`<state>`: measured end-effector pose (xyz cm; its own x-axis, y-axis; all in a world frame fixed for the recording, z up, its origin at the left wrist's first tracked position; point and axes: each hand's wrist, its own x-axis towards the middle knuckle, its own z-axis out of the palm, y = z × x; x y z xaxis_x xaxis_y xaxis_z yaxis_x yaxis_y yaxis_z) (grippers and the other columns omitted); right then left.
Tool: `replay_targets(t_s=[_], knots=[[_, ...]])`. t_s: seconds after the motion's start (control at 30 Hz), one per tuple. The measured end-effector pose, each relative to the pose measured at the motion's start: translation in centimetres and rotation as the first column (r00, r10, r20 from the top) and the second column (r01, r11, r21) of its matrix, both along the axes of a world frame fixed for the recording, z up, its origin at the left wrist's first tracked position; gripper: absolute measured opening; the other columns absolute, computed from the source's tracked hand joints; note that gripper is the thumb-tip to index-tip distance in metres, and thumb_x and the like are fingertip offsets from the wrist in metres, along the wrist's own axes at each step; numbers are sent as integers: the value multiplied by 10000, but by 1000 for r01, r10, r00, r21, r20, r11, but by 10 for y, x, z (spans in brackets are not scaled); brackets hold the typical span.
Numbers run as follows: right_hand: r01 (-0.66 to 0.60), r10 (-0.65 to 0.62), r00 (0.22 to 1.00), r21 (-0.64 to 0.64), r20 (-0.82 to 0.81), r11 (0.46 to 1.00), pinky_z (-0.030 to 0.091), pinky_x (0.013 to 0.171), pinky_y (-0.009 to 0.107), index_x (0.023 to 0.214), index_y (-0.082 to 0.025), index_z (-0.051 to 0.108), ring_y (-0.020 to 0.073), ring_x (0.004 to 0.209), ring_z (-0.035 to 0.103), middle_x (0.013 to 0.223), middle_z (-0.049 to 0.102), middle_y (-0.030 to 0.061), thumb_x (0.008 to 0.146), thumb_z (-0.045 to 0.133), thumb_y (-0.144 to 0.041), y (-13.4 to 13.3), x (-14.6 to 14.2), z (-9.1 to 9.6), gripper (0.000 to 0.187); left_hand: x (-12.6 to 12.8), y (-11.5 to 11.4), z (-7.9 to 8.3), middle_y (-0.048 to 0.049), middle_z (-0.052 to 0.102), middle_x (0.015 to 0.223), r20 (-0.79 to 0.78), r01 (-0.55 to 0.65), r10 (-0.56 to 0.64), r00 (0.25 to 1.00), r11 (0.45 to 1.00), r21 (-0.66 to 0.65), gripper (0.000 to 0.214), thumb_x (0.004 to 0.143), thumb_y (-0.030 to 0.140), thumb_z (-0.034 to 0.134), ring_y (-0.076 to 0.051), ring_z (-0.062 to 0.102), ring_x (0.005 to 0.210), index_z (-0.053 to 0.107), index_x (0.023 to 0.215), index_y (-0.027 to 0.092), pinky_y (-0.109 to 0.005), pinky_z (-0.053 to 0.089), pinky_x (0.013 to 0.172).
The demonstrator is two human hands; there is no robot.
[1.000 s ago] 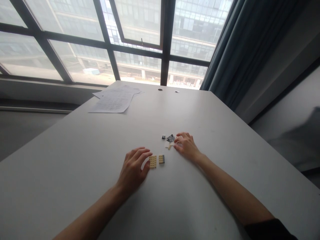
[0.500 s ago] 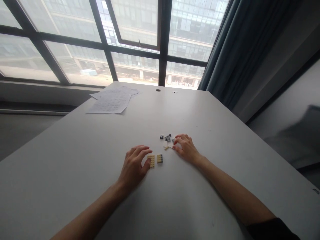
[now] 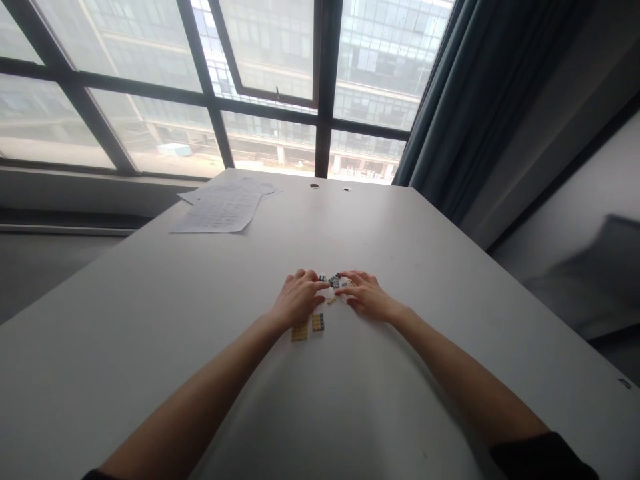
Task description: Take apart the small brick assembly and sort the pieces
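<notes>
Tan block (image 3: 299,333), tan-and-grey block (image 3: 318,323): together, unjoined. Dark pieces (image 3: 335,283): still loose. Left hand (image 3: 297,297): fingers parted, empty. Right hand (image 3: 369,298): beside dark pieces, grip indiscernible.

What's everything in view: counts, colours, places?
Window: one, dark-framed, background
Building: at least one, pale, outside
Curtain: one, blue-grey, right of window
Table: one, white, foreground
Papers: several, white, table's far left
Round holes: two, dark, near table's far edge
Small bricks: several, grey and black, mid-table
Yellow bits: few, yellow, in front of small bricks
Yellow block: one, yellow, front left of small bricks
Two-tone block: one, yellow-grey, right of yellow block
Left hand: one, bare, bricks' left
Right hand: one, bare, bricks' right
Sleeves: two, black, bottom edge
</notes>
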<state>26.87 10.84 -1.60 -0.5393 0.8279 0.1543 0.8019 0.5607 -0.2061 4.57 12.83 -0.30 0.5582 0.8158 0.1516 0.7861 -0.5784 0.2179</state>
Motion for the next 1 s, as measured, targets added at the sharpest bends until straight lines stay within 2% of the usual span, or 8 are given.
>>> replay_targets(t_s=[0.23,0.43,0.63,0.8,0.9,0.93,1.0], knots=[[27,-26,1000,15,-15,1000,316,1022,501,1132,-288,619,262,1297,335,1396,424,72,843,620,-191,-3,-1,-2,304,10,9,1,-58,603,1066,-10,5,-5,1000,999,-40,292,788,357,653,-264,499,1009,663,1078,318,-382,365,869],[41,-39,998,27,-48,999,314,1028,484,1116,-241,608,257,1300,328,1389,417,97,850,607,-203,-6,-4,-6,268,12,9,-1,-57,611,1045,-3,-3,3,1000,998,-64,250,813,355,608,-265,504,1007,670,1048,302,-386,370,873],[85,-87,990,-21,-111,996,325,1024,474,1109,-233,592,251,1291,337,1385,414,95,844,606,-210,-8,-6,-9,266,13,13,-8,-59,614,1056,49,-37,42,998,995,-98,300,757,375,636,-267,515,1011,675,1040,283,-396,380,895],[118,-131,967,-70,-220,990,305,1038,507,1086,-227,599,255,1284,351,1362,436,96,856,574,-226,-12,-2,-7,231,12,16,-8,-70,625,1024,122,-12,24,992,995,-99,240,749,299,619,-276,517,999,694,971,247,-422,383,892],[111,-178,877,-173,-446,979,306,1058,482,1075,-214,610,239,1271,383,1346,451,105,858,560,-269,-14,2,-5,229,10,14,-5,-77,627,1026,200,1,19,980,995,-98,236,761,273,615,-272,513,1003,686,981,225,-432,379,907],[80,-197,808,-227,-556,971,327,1052,459,1066,-206,616,233,1256,407,1342,457,108,856,560,-297,-15,3,-4,235,9,13,-4,-77,627,1013,234,4,20,972,995,-100,242,773,279,611,-265,514,999,681,996,218,-428,379,913],[-28,-264,582,-343,-769,939,376,1023,422,1063,-193,621,223,1196,477,1305,500,109,846,570,-371,-18,3,-2,285,8,8,1,-73,624,988,291,11,19,956,995,-99,265,801,303,594,-241,522,982,665,1035,203,-401,390,912]])
